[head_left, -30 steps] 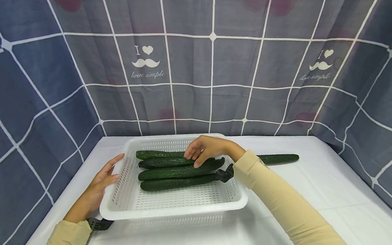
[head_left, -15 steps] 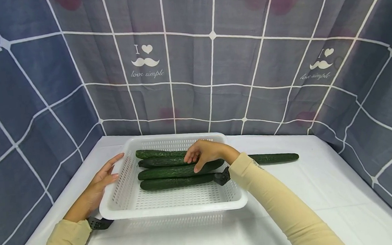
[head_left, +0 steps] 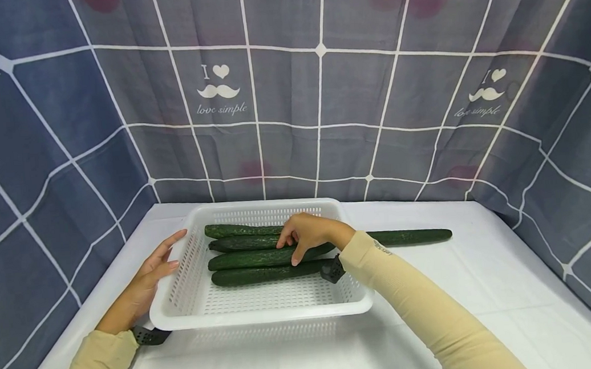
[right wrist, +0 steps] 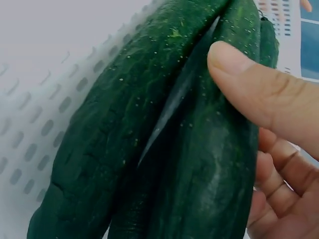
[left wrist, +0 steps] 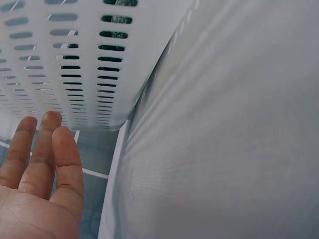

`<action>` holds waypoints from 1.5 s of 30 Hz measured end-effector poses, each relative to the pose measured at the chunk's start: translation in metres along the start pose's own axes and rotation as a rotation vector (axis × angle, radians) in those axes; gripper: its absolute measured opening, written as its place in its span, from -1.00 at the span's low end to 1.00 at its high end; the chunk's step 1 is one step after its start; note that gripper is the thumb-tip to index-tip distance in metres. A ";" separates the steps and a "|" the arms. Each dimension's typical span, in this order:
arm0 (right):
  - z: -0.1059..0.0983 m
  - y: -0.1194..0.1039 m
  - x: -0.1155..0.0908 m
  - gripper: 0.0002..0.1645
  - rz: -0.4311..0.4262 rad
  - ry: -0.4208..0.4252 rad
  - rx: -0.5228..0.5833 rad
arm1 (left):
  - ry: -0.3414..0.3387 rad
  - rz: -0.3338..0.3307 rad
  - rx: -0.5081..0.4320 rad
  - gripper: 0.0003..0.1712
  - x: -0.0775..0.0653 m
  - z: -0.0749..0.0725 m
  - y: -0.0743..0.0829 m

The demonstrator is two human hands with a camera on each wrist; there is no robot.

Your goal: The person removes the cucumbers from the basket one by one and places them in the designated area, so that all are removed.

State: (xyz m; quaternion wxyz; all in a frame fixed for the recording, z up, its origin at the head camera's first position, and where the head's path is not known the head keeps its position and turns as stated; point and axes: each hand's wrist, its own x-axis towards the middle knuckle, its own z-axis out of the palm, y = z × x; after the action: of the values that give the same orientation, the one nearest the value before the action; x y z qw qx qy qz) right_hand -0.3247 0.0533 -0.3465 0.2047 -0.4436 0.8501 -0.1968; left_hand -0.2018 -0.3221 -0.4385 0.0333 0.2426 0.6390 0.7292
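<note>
Several dark green cucumbers lie side by side in a white perforated basket. My right hand reaches over the basket's right side and grips one cucumber, second from the front. In the right wrist view the thumb lies on top of that cucumber, with curled fingers along its other side. A neighbouring cucumber lies close beside it. My left hand rests at the basket's left end, fingers extended. In the left wrist view those straight fingers are against the basket's outer wall.
Another cucumber lies on the white tabletop, right of the basket and partly behind the right forearm. A grey checked curtain encloses the back and sides of the table.
My right hand has lowered slightly and come nearer, settling its thumb and fingers around the second cucumber from the front. The left hand and basket have stayed in place.
</note>
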 end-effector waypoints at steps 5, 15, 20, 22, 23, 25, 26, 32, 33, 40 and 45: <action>0.003 -0.005 0.003 -0.46 0.023 0.006 -0.079 | 0.000 0.009 -0.007 -0.25 0.000 0.000 0.000; 0.005 -0.005 0.004 -0.59 -0.022 0.022 -0.117 | -0.011 0.033 -0.035 -0.26 0.001 0.001 -0.001; 0.004 -0.005 0.005 -0.60 -0.030 0.008 -0.105 | -0.005 0.036 -0.035 -0.26 0.001 0.001 0.000; 0.003 -0.005 0.004 -0.59 -0.025 0.007 -0.091 | -0.005 0.037 -0.033 -0.26 0.001 0.001 0.000; 0.002 -0.005 0.004 -0.59 -0.020 0.007 -0.083 | -0.007 0.038 -0.033 -0.26 0.001 0.001 0.000; 0.001 -0.006 0.003 -0.59 -0.009 0.007 -0.066 | -0.013 0.042 -0.040 -0.26 0.001 0.001 -0.001; 0.001 -0.006 0.003 -0.59 -0.005 0.008 -0.061 | -0.015 0.044 -0.041 -0.26 0.001 0.000 -0.002; -0.002 -0.009 0.001 -0.58 0.005 0.016 -0.037 | -0.021 0.048 -0.039 -0.25 0.001 -0.001 -0.003; -0.002 -0.010 0.001 -0.59 0.001 0.020 -0.038 | -0.020 0.047 -0.038 -0.25 0.001 -0.001 -0.003; -0.004 -0.011 0.000 -0.59 -0.034 0.068 -0.018 | -0.019 0.055 -0.034 -0.23 0.001 -0.001 -0.004; -0.005 -0.014 0.000 -0.61 -0.048 0.113 0.006 | -0.032 0.059 -0.054 -0.23 0.001 -0.001 -0.003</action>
State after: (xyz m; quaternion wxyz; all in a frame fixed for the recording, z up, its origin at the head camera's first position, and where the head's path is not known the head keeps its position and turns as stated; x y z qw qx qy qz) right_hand -0.3178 0.0467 -0.3351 0.1530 -0.4515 0.8487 -0.2290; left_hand -0.2042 -0.3219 -0.4415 0.0283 0.2722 0.6112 0.7427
